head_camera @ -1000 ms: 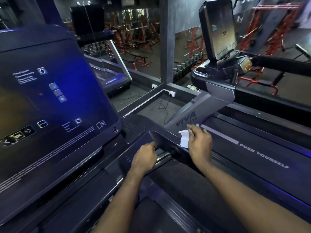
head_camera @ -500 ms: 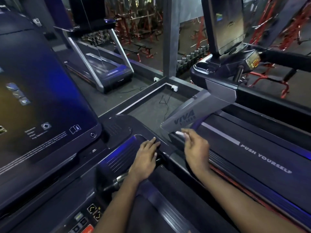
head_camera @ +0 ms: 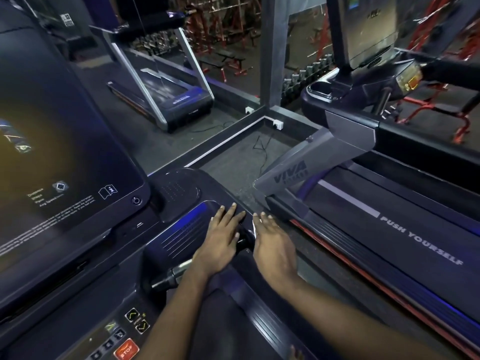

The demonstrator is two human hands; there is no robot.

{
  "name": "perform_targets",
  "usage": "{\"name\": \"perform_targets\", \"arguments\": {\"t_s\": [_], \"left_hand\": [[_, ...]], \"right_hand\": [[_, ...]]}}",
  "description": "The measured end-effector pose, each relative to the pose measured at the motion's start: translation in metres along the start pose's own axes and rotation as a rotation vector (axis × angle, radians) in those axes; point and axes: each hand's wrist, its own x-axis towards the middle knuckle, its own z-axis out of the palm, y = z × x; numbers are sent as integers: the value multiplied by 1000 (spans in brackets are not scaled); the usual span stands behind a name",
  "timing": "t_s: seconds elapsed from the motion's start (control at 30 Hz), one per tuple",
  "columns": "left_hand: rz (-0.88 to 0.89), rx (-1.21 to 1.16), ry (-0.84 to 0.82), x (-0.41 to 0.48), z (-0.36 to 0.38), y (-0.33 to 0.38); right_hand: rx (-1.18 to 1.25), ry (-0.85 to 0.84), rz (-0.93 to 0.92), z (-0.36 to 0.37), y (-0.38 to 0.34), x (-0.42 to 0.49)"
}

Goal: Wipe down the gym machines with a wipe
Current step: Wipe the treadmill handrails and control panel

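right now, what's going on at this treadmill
A person is wiping down a treadmill console. The left hand lies flat on the glossy panel beside the screen. The right hand presses a white wipe at the console's right edge; only a sliver of it shows beneath the hand.

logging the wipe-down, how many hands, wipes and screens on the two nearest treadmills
hands: 2 (left hand, right hand)
wipe: 1, mostly hidden under the right hand
screens: 2 (left screen, right screen)
total: 5
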Motion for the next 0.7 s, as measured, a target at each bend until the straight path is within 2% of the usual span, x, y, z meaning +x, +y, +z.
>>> {"name": "perform_targets", "arguments": {"t_s": [0.3, 0.4, 0.53, 0.6, 0.7], "left_hand": [[38, 180, -73, -3, -2, 8], [71, 225, -111, -4, -2, 8], [126, 264, -129, -4, -1, 7], [150, 264, -148, -5, -1, 6], [165, 274, -140, -4, 0, 3]], "right_hand": [[-298, -68, 29, -5, -2, -34], [-289, -104, 49, -7, -8, -22], [-130, -138, 99, -14, -11, 5], [-125, -92, 169, -20, -13, -1], [-165, -65, 132, -18, -19, -30]]}}
